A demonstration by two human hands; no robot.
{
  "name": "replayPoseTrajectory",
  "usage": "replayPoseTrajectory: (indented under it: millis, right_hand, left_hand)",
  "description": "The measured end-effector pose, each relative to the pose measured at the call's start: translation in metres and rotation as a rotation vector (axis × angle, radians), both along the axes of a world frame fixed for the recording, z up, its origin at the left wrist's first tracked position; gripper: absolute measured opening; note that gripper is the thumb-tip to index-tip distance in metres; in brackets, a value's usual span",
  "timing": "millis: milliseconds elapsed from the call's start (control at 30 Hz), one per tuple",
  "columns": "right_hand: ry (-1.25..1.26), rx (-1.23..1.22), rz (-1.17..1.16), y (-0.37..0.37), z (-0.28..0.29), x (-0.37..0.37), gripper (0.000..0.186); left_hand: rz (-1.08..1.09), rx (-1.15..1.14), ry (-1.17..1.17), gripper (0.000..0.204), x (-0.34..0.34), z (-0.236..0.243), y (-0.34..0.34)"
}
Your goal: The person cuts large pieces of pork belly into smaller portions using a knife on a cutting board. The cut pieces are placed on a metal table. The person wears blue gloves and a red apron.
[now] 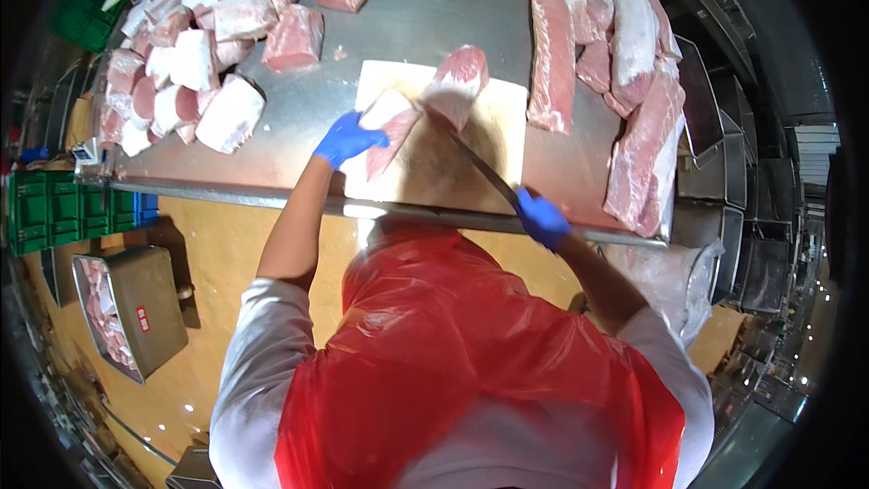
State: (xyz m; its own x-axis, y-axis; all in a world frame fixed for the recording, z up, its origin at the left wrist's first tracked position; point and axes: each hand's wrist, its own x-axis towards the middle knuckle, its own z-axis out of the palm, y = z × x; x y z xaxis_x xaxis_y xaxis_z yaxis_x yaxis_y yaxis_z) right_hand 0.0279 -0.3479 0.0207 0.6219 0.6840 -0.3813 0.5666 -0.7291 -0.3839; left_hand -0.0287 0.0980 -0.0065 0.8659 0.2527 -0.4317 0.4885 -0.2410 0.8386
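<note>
My left hand (351, 139), in a blue glove, is on a cut piece of pork loin (389, 131) at the left side of a white cutting board (507, 149); its fingers grip the piece's left edge. In my right hand (543, 219), also gloved in blue, is the handle of a long knife (484, 170). Its blade slants up and left over the board, with the tip by a second loin piece (460, 81). That second piece lies at the board's top, just right of the first, and no hand touches it.
Cut loin chunks (195, 59) are heaped on the left of the steel table (434, 0). Long whole loins (552, 54) lie on the right. A metal bin of meat (136, 308) and green crates (68, 208) stand on the floor at left; clear plastic (674, 285) hangs at right.
</note>
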Motion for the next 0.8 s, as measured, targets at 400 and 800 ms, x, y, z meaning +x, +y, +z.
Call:
replayPoseTrajectory:
  millis: [400,800]
  right_hand:
    - [-0.074,0.327,-0.604,-0.020,-0.040,-0.096,0.022]
    - [-0.202,0.481,-0.595,-0.013,-0.026,-0.072,0.014]
  left_hand:
    - [0.725,-1.009,-0.608,0.056,0.010,0.190,0.193]
    - [-0.171,0.874,-0.031,0.123,0.135,0.010,-0.164]
